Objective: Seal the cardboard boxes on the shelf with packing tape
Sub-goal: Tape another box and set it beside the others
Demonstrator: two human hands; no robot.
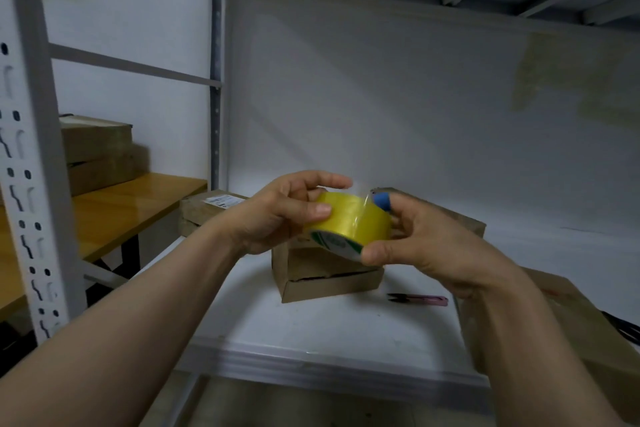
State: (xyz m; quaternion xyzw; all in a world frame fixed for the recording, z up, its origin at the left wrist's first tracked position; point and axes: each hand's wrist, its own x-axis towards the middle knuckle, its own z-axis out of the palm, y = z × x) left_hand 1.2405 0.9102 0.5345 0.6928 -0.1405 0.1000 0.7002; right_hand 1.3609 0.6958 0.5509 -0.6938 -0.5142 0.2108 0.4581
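The white metal shelf fills most of the view, with a wooden-topped shelf in the bay to its left carrying a stack of brown boxes. Four cardboard boxes sit on the white shelf: a large box at the near right edge, a flat box in the middle just under the hands, a rear box behind it to the right, and a labelled box at the back left. The flat box shows a dark slit along its front flap and no strip of tape that I can make out, so sealing looks not yet begun; whether the others are taped cannot be told. Both hands hold the roll of packing tape, yellow, in the air above the flat box. The left hand grips it with the thumb pressed on the outer face and the fingers curled over the top. The right hand pinches it between the thumb at the lower rim and the forefinger on top, which seems to be picking at the loose end. Pink-handled snips lie on the shelf beside the flat box, untouched. A blue fingertip cover caps that forefinger.
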